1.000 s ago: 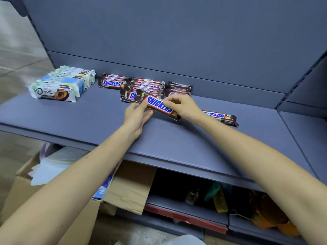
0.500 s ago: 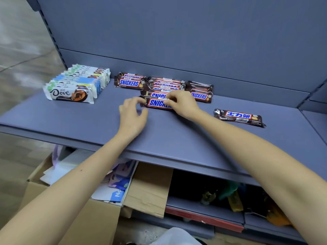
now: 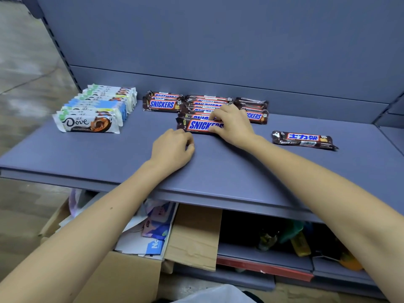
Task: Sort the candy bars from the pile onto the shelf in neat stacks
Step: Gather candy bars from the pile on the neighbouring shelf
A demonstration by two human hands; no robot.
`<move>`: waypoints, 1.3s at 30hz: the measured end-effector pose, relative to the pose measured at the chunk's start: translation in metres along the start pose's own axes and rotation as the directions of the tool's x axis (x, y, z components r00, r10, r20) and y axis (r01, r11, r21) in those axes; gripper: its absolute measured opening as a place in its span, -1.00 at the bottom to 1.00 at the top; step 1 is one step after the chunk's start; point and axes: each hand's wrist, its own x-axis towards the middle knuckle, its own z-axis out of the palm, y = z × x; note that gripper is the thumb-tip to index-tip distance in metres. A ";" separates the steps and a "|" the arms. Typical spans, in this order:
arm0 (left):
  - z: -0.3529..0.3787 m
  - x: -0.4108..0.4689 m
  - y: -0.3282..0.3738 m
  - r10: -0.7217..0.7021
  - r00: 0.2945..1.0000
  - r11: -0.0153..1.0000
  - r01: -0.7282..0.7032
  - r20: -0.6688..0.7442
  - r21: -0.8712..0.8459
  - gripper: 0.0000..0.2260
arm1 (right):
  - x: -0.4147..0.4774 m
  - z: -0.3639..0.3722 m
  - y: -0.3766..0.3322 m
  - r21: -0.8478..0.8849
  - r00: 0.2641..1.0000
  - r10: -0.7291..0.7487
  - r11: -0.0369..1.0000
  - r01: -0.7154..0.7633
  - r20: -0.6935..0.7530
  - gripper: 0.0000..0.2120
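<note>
Brown candy bar (image 3: 201, 125) lies midway between the shelf (image 3: 109, 162) front and back edges, fronting its row (image 3: 207, 101). Right hand (image 3: 234, 125) pinches it; left hand (image 3: 172, 149) rests curled, empty, beside. Square ends with row before release.

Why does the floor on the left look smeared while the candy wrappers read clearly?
Head view: the floor looks motion-blurred, probably a moving camera; print on the front Snickers bar and Dove bar is sharp; the wide lens bows the shelf edge; lighting soft.
</note>
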 end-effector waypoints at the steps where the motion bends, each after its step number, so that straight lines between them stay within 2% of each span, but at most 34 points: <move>1: 0.000 0.002 0.000 -0.003 1.000 1.000 0.003 0.005 0.002 -0.82 | 0.000 0.000 0.001 -0.007 1.000 0.009 1.000 -0.009 -0.005 -0.73; 6: -0.002 0.006 0.007 -0.010 0.999 1.000 0.009 0.043 0.007 -0.82 | -0.001 0.001 0.004 0.047 1.000 0.028 0.999 -0.028 -0.008 -0.67; 10: -0.001 0.015 0.032 0.055 0.998 0.999 -0.055 0.041 -0.001 -0.80 | -0.015 -0.009 0.026 0.161 0.996 0.059 0.986 -0.048 -0.064 -0.69; 14: 0.012 0.031 0.081 0.126 0.991 0.989 -0.122 0.046 -0.080 -0.81 | -0.044 -0.030 0.067 0.163 0.989 0.129 0.980 -0.116 -0.073 -0.73; 18: 0.030 0.043 0.131 0.198 0.978 0.973 -0.188 0.068 -0.138 -0.75 | -0.079 -0.055 0.118 0.139 0.968 0.250 0.959 -0.246 -0.015 -0.69; 24: 0.049 0.057 0.181 0.237 0.967 0.956 -0.216 0.091 -0.196 -0.72 | -0.118 -0.077 0.175 0.141 0.905 0.391 0.899 -0.414 0.166 -0.47; 27: 0.053 0.062 0.191 0.247 0.962 0.956 -0.223 0.114 -0.189 -0.68 | -0.127 -0.081 0.187 0.104 0.900 0.386 0.905 -0.412 0.203 -0.49; 31: 0.055 0.070 0.200 0.256 0.955 0.961 -0.235 0.151 -0.145 -0.63 | -0.128 -0.081 0.193 0.084 0.933 0.318 0.939 -0.335 0.167 -0.66; 34: 0.057 0.072 0.208 0.277 0.945 0.959 -0.263 0.172 -0.101 -0.58 | -0.129 -0.085 0.192 0.239 0.949 0.280 0.921 -0.307 0.143 -0.72; 37: 0.057 0.071 0.212 0.294 0.942 0.955 -0.282 0.160 -0.093 -0.57 | -0.130 -0.089 0.188 0.448 0.939 0.328 0.827 -0.339 0.105 -0.84; 39: 0.057 0.070 0.212 0.323 0.940 0.944 -0.313 0.109 -0.101 -0.62 | -0.126 -0.092 0.185 0.555 0.927 0.365 0.756 -0.347 0.083 -0.79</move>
